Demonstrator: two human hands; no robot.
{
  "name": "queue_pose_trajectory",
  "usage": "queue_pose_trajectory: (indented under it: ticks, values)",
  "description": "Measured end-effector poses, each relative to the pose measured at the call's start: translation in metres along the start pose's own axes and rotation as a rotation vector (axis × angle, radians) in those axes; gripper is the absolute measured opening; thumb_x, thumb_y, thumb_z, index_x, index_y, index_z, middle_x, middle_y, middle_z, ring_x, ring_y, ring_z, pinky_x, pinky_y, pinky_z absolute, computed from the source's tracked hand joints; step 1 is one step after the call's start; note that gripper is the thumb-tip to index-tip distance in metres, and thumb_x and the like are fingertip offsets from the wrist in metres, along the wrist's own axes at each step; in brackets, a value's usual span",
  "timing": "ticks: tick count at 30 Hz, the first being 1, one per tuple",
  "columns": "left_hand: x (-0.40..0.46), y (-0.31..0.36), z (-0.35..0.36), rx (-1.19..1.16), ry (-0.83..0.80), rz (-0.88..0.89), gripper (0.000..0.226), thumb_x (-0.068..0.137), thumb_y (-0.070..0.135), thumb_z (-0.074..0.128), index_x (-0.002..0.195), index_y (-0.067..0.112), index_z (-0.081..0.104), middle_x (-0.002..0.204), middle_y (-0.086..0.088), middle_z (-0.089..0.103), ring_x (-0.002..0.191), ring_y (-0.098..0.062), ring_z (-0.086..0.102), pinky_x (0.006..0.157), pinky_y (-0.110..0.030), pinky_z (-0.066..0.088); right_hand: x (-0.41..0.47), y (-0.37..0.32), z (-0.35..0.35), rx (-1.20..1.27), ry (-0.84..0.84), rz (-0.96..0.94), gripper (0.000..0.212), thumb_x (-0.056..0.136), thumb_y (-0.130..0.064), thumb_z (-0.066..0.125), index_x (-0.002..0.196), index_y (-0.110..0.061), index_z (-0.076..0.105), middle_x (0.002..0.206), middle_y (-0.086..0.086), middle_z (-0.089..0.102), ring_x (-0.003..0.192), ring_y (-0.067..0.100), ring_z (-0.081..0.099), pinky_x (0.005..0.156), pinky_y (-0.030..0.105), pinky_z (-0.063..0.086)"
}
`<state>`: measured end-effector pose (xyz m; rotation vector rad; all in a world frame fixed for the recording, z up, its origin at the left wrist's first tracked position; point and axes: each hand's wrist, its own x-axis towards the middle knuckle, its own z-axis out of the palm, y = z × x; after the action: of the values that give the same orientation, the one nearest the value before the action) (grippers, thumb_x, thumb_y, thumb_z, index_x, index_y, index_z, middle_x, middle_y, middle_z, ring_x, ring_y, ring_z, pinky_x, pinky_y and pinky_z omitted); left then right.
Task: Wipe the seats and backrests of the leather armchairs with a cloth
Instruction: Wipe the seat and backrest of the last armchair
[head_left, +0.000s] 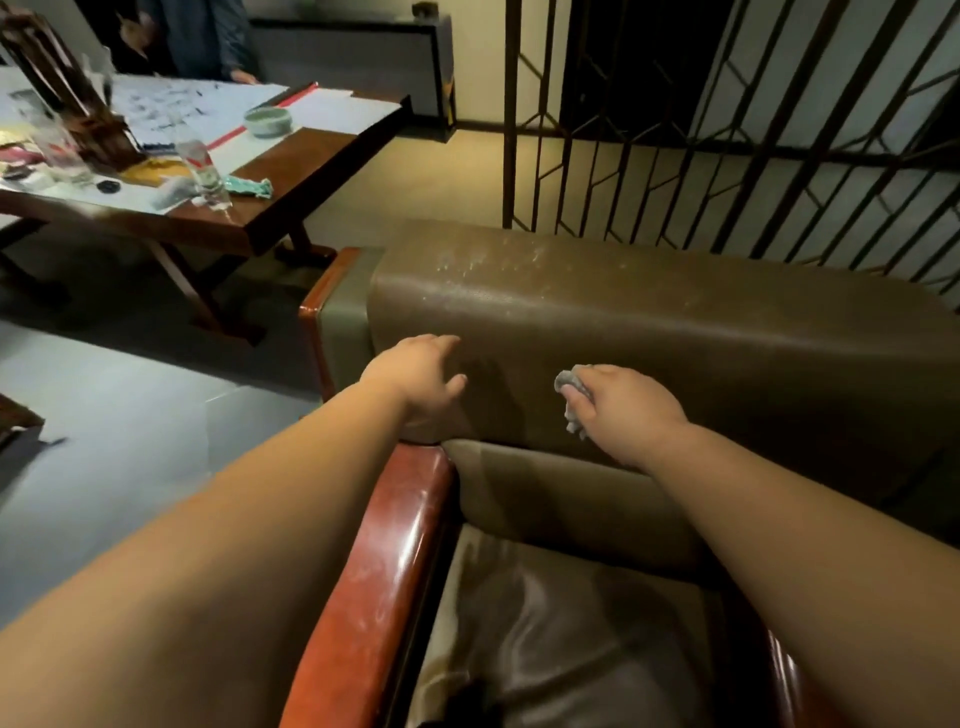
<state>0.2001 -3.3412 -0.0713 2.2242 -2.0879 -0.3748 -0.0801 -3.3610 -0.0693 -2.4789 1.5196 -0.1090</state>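
Head view, right hand (623, 410) gripping cloth (571, 395) on backrest (675, 332), left hand (421, 379) spread wide, cluttered table (291, 208) beyond.

Crumpled grey cloth (570, 395) against brown leather armchair (649, 332) backrest, seat glossy below.

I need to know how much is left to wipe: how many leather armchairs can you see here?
1. The armchair fills the lower right of the view, with the right hand holding the cloth at its backrest. Others may stand out of view.
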Motion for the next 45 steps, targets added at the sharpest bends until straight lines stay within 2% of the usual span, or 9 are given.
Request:
queue_pose_trajectory:
  ticks: [8, 13, 16, 20, 22, 32, 36, 40, 45]
  values:
    - [0.089, -0.102, 0.0, 0.013, 0.193, -0.022, 0.051, 0.101, 0.048, 0.055, 0.143, 0.019, 0.058, 0.141, -0.008, 0.061, 0.133, -0.032, 0.055, 0.11, -0.046, 0.048, 0.131, -0.044, 0.029, -0.033, 0.1, -0.113, 0.037, 0.108, -0.045, 0.035, 0.121, -0.024, 0.062, 0.118, -0.001, 0.063, 0.106, 0.023, 0.061, 0.082, 0.036, 0.045]
    - [0.151, -0.153, -0.003, -0.006, 0.252, -0.042, 0.069, 0.104, 0.054, 0.05, 0.161, 0.018, 0.036, 0.166, -0.009, 0.037, 0.153, -0.031, 0.034, 0.124, -0.046, 0.031, 0.197, -0.074, 0.047, -0.069, 0.25, -0.191, 0.04, 0.105, -0.045, 0.036, 0.111, -0.017, 0.064, 0.106, 0.005, 0.064, 0.101, 0.029, 0.058, 0.087, 0.043, 0.047]
    - [0.181, -0.174, 0.005, -0.052, 0.2, 0.015, 0.078, 0.105, 0.056, 0.045, 0.168, 0.018, 0.02, 0.169, -0.011, 0.032, 0.155, -0.031, 0.033, 0.126, -0.043, 0.028, 0.215, -0.093, 0.067, -0.097, 0.297, -0.269, 0.044, 0.101, -0.043, 0.042, 0.124, -0.015, 0.066, 0.116, 0.012, 0.065, 0.113, 0.035, 0.056, 0.097, 0.048, 0.046]
    - [0.199, -0.189, 0.025, -0.253, 0.261, 0.081, 0.084, 0.096, 0.059, 0.042, 0.167, 0.021, 0.021, 0.162, -0.015, 0.043, 0.145, -0.036, 0.044, 0.125, -0.046, 0.029, 0.224, -0.114, 0.11, -0.32, 0.206, -0.342, 0.065, 0.104, -0.043, 0.043, 0.158, -0.006, 0.037, 0.149, 0.026, 0.049, 0.145, 0.043, 0.036, 0.126, 0.051, 0.023]
    - [0.205, -0.193, 0.038, -0.336, 0.321, 0.095, 0.084, 0.093, 0.058, 0.038, 0.167, 0.019, 0.024, 0.16, -0.015, 0.046, 0.143, -0.037, 0.045, 0.128, -0.05, 0.021, 0.237, -0.121, 0.118, -0.379, 0.187, -0.318, 0.068, 0.105, -0.043, 0.04, 0.16, -0.005, 0.029, 0.152, 0.027, 0.046, 0.15, 0.043, 0.028, 0.128, 0.049, 0.01]
    - [0.218, -0.213, 0.058, -0.291, 0.461, 0.186, 0.086, 0.096, 0.062, 0.03, 0.163, 0.008, 0.034, 0.156, -0.017, 0.052, 0.135, -0.033, 0.046, 0.124, -0.049, 0.029, 0.371, -0.159, 0.059, -0.221, -0.008, -0.134, 0.064, 0.108, -0.048, 0.019, 0.165, -0.019, 0.015, 0.167, 0.016, 0.026, 0.158, 0.034, 0.011, 0.13, 0.046, 0.007]
    - [0.221, -0.217, 0.06, -0.291, 0.427, 0.21, 0.095, 0.097, 0.075, 0.019, 0.163, 0.008, 0.033, 0.16, -0.012, 0.049, 0.14, -0.03, 0.052, 0.127, -0.05, 0.026, 0.335, -0.161, 0.067, -0.282, -0.023, -0.228, 0.07, 0.104, -0.058, 0.022, 0.166, -0.028, 0.01, 0.165, 0.017, 0.027, 0.157, 0.042, 0.007, 0.128, 0.053, 0.006]
    - [0.222, -0.218, 0.061, -0.291, 0.452, 0.219, 0.09, 0.098, 0.067, 0.02, 0.162, 0.006, 0.034, 0.16, -0.013, 0.048, 0.141, -0.029, 0.051, 0.127, -0.049, 0.025, 0.33, -0.153, 0.062, -0.308, -0.066, -0.298, 0.076, 0.101, -0.067, 0.023, 0.165, -0.028, 0.013, 0.164, 0.015, 0.031, 0.157, 0.041, 0.009, 0.128, 0.053, 0.01]
    - [0.225, -0.22, 0.065, -0.304, 0.48, 0.204, 0.088, 0.098, 0.065, 0.018, 0.163, 0.008, 0.032, 0.155, -0.013, 0.053, 0.143, -0.026, 0.049, 0.129, -0.043, 0.021, 0.436, -0.138, 0.042, -0.224, -0.141, -0.07, 0.067, 0.106, -0.062, 0.014, 0.165, -0.034, 0.004, 0.173, 0.011, 0.01, 0.159, 0.036, 0.003, 0.128, 0.049, 0.005]
